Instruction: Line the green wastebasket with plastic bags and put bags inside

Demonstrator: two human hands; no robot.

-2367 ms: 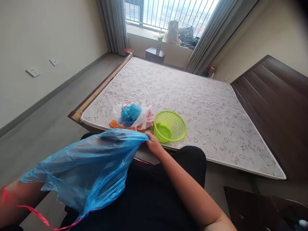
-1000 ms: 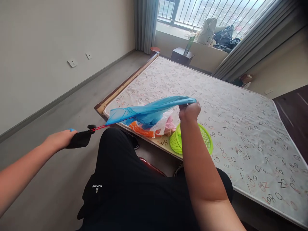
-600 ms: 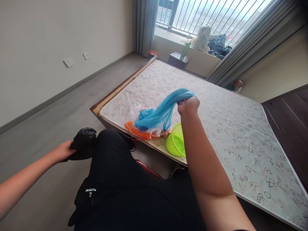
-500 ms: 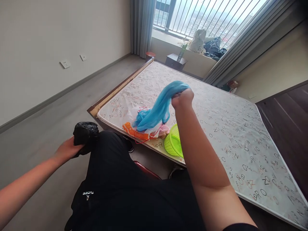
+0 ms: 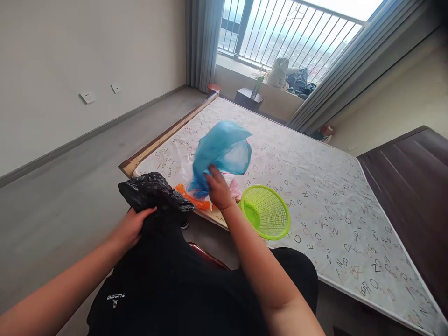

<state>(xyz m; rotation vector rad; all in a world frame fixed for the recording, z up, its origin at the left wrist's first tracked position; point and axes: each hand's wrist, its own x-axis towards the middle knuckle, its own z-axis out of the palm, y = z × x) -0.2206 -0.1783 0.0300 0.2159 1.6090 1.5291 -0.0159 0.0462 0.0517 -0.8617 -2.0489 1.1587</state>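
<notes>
My left hand (image 5: 132,227) is closed on a crumpled black plastic bag (image 5: 154,191), held over my lap. My right hand (image 5: 220,190) is at the lower part of a puffed-out blue plastic bag (image 5: 217,142), whose open mouth faces right. Motion blurs its fingers, so whether they grip the bag is unclear. Under and beside the blue bag lie an orange plastic bag (image 5: 199,204), clear plastic and a pink item (image 5: 235,191), partly hidden by my right hand. To the right of that hand, a lime-green plastic basket (image 5: 268,212) tilts on the mattress.
The bare letter-print mattress (image 5: 336,210) lies in a wooden bed frame (image 5: 154,143), with a dark headboard (image 5: 406,172) at right. A dark nightstand (image 5: 248,99) stands beyond, below a windowsill with bags (image 5: 279,74). A red stool edge (image 5: 208,255) shows beneath me.
My right hand has moved down and left, and the blue bag has billowed open. My left hand has brought the black bag rightward. More of the green basket is visible.
</notes>
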